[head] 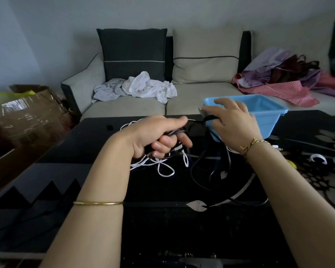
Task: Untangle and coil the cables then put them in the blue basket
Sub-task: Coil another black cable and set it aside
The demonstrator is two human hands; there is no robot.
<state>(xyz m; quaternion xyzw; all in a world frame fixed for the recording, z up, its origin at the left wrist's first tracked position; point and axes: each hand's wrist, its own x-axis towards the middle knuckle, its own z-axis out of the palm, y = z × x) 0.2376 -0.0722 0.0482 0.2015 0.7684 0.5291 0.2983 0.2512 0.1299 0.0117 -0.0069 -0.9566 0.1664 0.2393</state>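
My left hand is closed around a bunch of tangled cables above the black table. White cable loops hang from that fist down to the tabletop. A black cable trails in curves across the table toward me. My right hand pinches the black cable's plug end, stretched between both hands. Right behind my right hand, the blue basket stands at the table's far right edge; what it holds is partly hidden.
A sofa with crumpled white clothes and red checked bags stands behind the table. A taped cardboard box sits on the left. Small white objects lie on the table's right side.
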